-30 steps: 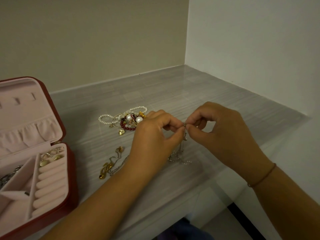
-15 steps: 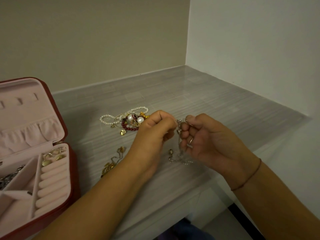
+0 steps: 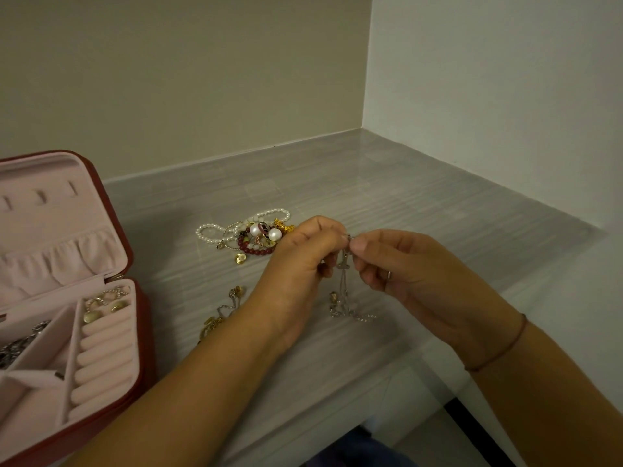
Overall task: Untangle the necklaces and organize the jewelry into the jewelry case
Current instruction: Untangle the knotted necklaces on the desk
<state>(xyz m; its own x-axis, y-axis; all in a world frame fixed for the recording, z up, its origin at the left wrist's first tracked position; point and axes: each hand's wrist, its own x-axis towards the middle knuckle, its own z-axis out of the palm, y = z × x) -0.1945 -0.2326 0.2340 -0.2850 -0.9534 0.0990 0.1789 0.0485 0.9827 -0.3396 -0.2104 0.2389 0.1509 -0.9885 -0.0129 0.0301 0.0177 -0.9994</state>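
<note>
Two hands meet above the grey counter (image 3: 421, 203). We see the left hand (image 3: 300, 264) and right hand (image 3: 414, 274) both with fingers curled, each pinching the top of a thin silver necklace (image 3: 344, 284) between thumb and forefinger, fingertips almost touching. Chain hangs down between them, its lower end pooled on the counter. Behind the left hand lies a tangled jewelry heap (image 3: 253, 235) of pearls, red beads and gold bits. Gold chain (image 3: 219, 315) lies just left of the left wrist. Open jewelry case (image 3: 145, 345) sits far left, gold earrings (image 3: 104, 303) in its back slot, ring rolls (image 3: 104, 358) bare. Right wrist wears a cord bracelet (image 3: 499, 352).
</note>
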